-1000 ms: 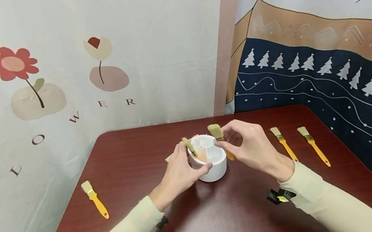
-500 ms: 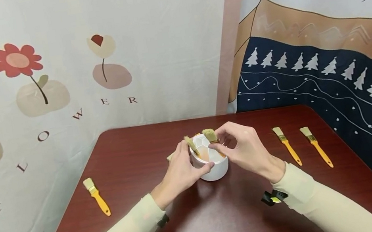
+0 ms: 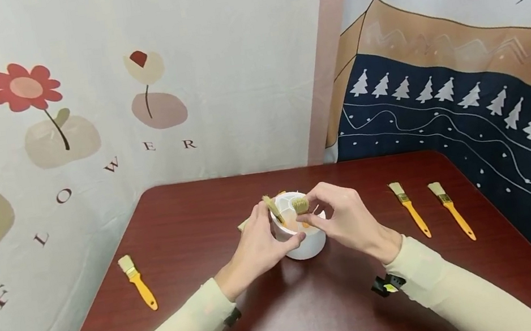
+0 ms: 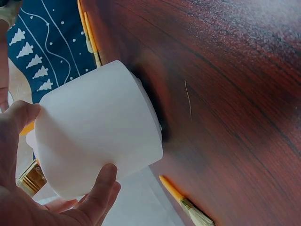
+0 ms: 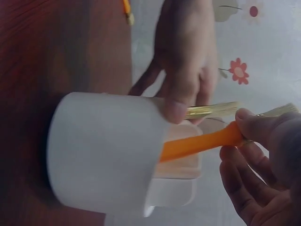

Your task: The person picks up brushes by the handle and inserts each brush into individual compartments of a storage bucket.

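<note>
1. The table (image 3: 319, 317), dark red wood, fills the lower half of the head view; there is one of it, and everything else lies on it.
2. One white holder (image 3: 302, 240) stands just below the centre of the frame, upright, its open top split into compartments. The left hand (image 3: 257, 247) wraps the holder's left wall, thumb curled across the near side; the left wrist view shows thumb and a finger pressed on the wall.
3. The right hand (image 3: 346, 222) is just right of the holder and pinches a brush (image 3: 301, 206) near its metal band, fingers closed narrow round it. The brush's long axis runs steeply down, bristles uppermost, orange handle pointing into the holder. In the right wrist view the handle's end already lies past the rim inside one compartment, so the opening is directly below the grip. The right hand is the nearer one to this brush.
4. A second brush (image 3: 272, 210) already stands in the holder at its left side, bristles up, leaning a little.
5. Loose brushes lying flat: one at lower left (image 3: 137, 282), two side by side at right (image 3: 410, 209) (image 3: 451, 211), handles pointing toward the bottom edge. Something pale shows behind the left hand; I cannot tell what it is. Five brushes are plainly counted.
</note>
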`<move>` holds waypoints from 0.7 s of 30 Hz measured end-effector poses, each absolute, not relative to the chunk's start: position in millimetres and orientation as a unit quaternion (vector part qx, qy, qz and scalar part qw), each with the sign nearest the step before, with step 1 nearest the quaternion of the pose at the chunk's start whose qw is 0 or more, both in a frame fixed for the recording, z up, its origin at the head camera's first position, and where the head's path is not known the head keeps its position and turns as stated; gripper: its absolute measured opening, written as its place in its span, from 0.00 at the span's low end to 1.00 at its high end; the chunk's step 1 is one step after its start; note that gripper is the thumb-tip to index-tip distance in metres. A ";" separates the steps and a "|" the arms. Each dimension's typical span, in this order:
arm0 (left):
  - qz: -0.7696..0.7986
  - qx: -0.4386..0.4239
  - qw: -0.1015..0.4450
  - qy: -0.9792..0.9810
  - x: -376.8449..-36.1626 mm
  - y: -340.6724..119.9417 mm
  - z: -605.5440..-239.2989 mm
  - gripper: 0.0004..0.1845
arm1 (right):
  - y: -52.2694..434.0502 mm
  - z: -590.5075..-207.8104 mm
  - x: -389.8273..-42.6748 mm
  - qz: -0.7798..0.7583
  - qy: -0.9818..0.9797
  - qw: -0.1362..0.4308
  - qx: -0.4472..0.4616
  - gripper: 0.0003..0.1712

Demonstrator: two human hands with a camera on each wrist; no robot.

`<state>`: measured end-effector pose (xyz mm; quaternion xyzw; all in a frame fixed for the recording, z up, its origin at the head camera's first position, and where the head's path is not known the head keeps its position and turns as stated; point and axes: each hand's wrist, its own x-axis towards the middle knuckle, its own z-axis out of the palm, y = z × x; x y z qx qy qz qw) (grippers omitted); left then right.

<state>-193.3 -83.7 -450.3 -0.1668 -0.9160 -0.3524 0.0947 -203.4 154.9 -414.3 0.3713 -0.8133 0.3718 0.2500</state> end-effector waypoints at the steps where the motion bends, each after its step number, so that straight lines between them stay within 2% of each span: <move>1: -0.350 -0.167 0.094 -0.917 -193.4 -83.6 -450.4 0.43 | 155.1 -417.2 -204.2 0.366 -0.817 0.246 0.371 0.19; 9: -0.336 -0.170 0.101 -0.921 -195.2 -81.8 -449.7 0.47 | 159.3 -434.6 -208.9 0.335 -0.829 0.225 0.387 0.16; 17: -0.331 -0.172 0.100 -0.923 -195.4 -82.0 -450.5 0.50 | 165.3 -436.1 -205.8 0.302 -0.850 0.195 0.384 0.14; 21: -0.343 -0.170 0.093 -0.919 -194.7 -83.6 -452.7 0.47 | 166.9 -436.5 -203.1 0.315 -0.848 0.183 0.385 0.15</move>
